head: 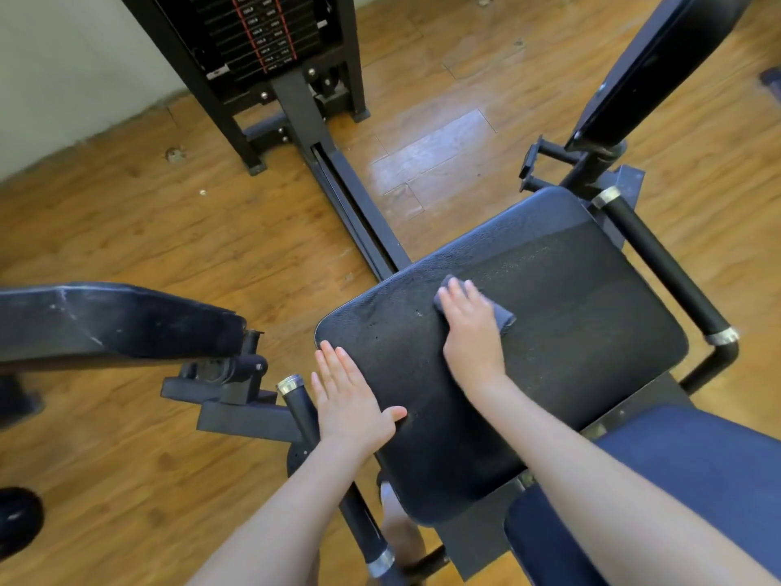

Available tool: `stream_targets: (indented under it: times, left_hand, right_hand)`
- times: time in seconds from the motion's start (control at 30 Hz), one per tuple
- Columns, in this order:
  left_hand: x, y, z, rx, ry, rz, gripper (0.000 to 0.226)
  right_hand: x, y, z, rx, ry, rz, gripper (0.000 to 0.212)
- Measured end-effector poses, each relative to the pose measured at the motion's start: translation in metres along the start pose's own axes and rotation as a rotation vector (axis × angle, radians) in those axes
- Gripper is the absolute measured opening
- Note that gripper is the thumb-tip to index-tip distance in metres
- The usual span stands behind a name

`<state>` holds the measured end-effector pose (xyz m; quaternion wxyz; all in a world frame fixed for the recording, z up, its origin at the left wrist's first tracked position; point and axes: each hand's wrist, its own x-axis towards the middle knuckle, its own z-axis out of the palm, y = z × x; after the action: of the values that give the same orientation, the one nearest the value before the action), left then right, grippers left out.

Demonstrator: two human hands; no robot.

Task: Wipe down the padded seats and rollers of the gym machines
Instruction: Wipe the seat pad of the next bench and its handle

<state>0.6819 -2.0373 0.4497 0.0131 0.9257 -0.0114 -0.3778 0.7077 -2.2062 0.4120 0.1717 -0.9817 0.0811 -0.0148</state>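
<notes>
Two hands on one padded seat (549, 332)
Right hand (471, 327) presses the limp cloth (503, 317) flat, fingers straight; left hand (350, 399) rests spread.

Hidden and cut-off parts at the seat

The right hand (469, 327) covers most of the cloth (503, 317); only two corners show. The weight stack (262, 31) is cut by the top edge, its labels too small to read. The blue backrest pad (676, 480) runs off the bottom-right corner; the left pad (110, 319) off the left edge.
</notes>
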Motion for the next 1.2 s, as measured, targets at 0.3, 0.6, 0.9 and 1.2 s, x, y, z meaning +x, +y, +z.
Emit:
stream_targets:
  times: [0.3, 0.6, 0.9, 1.2]
  left_hand:
    - [-0.002, -0.024, 0.006, -0.031, 0.104, 0.117, 0.122]
    - [-0.013, -0.058, 0.022, -0.067, 0.161, 0.075, 0.119]
    - [-0.013, -0.066, 0.033, -0.152, 0.156, 0.081, 0.107]
    - [-0.008, -0.086, 0.048, -0.223, 0.203, 0.185, 0.081]
  right_hand:
    - [-0.031, -0.038, 0.001, 0.048, -0.173, -0.31, 0.058]
    - [0.004, -0.025, 0.007, -0.015, -0.035, 0.118, 0.052]
    - [-0.063, -0.092, 0.031, -0.028, -0.21, -0.477, 0.064]
    - [0.012, -0.098, 0.036, -0.019, -0.206, -0.504, 0.041]
